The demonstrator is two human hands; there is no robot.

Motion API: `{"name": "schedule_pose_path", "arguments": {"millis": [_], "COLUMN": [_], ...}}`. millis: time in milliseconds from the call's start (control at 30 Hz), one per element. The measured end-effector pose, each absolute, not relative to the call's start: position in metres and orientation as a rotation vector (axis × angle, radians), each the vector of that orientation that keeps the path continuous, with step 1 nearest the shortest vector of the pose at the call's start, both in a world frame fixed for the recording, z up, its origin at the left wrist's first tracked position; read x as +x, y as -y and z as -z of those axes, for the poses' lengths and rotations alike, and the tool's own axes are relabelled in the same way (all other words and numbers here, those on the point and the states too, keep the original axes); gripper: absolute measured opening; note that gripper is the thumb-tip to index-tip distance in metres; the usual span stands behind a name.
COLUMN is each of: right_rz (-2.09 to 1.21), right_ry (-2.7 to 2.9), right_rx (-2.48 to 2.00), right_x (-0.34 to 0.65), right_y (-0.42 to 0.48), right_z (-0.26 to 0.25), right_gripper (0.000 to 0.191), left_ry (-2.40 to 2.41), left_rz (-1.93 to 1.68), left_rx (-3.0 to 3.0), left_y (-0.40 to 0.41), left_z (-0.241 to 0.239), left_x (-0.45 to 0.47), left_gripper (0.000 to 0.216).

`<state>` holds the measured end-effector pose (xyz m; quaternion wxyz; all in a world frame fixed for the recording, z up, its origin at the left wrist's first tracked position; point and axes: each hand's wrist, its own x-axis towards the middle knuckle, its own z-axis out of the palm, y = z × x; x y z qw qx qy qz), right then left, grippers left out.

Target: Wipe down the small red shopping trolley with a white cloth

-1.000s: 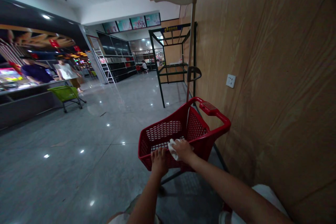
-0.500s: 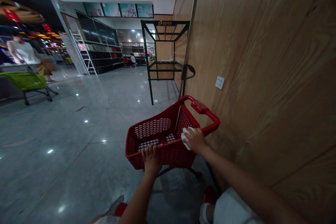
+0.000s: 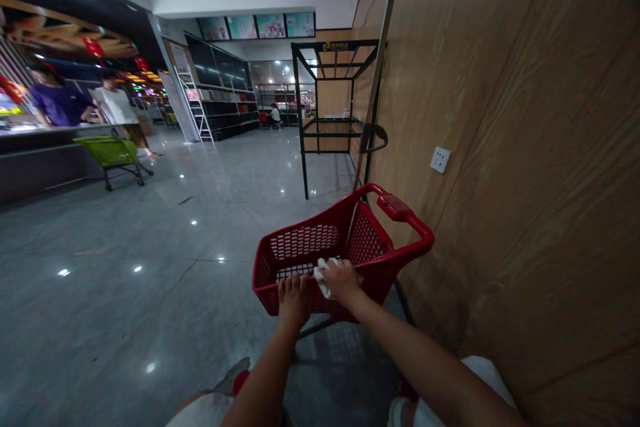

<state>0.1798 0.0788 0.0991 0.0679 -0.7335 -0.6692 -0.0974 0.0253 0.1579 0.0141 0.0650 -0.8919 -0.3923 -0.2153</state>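
Note:
A red plastic shopping cart (image 3: 305,247) stands on the grey floor beside a wooden wall. My left hand (image 3: 293,298) grips the near rim of the cart's basket, fingers curled over the edge. My right hand (image 3: 342,281) presses a white cloth (image 3: 323,277) against the same rim, just right of the left hand. The cart's red handle (image 3: 403,212) rises at the right, close to the wall.
The wooden wall (image 3: 525,147) with a white socket (image 3: 439,159) runs along the right. An empty black metal rack (image 3: 333,100) stands ahead. At far left are a green cart (image 3: 113,152) and two people by a counter. A stepladder (image 3: 197,110) leans further back.
My right hand with the cloth has slid back left along the rim from near the handle to beside my left hand. The view has swung slightly.

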Motion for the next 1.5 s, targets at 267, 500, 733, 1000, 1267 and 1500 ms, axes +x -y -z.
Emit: {"name": "schedule_pose_path", "arguments": {"millis": [267, 500, 733, 1000, 1267, 1500], "right_rz": [0.615, 0.505, 0.305, 0.332, 0.609, 0.419], "right_ry": [2.016, 2.004, 1.908, 2.050, 1.937, 1.882], "right_rx": [-2.210, -2.315, -2.256, -2.204, -2.214, -2.268], "right_x": [0.291, 0.238, 0.150, 0.206, 0.272, 0.198], "right_y": [-0.002, -0.041, -0.112, -0.072, -0.017, -0.069], "right_z": [-0.135, -0.116, -0.070, -0.101, -0.122, -0.089], "right_gripper": [0.033, 0.029, 0.039, 0.030, 0.033, 0.027], "left_ry": [1.231, 1.290, 1.227, 1.228, 1.274, 1.279], "left_rz": [0.711, 0.688, 0.640, 0.480, 0.607, 0.578], "left_rx": [-2.605, -2.593, -2.674, -2.751, -2.629, -2.626], "left_y": [-0.164, -0.151, -0.151, -0.166, -0.167, -0.148], "left_z": [-0.006, -0.015, -0.016, -0.028, -0.016, -0.019], "left_x": [0.031, 0.050, 0.041, 0.017, 0.035, 0.052], "left_gripper": [0.050, 0.055, 0.061, 0.064, 0.055, 0.061]}}
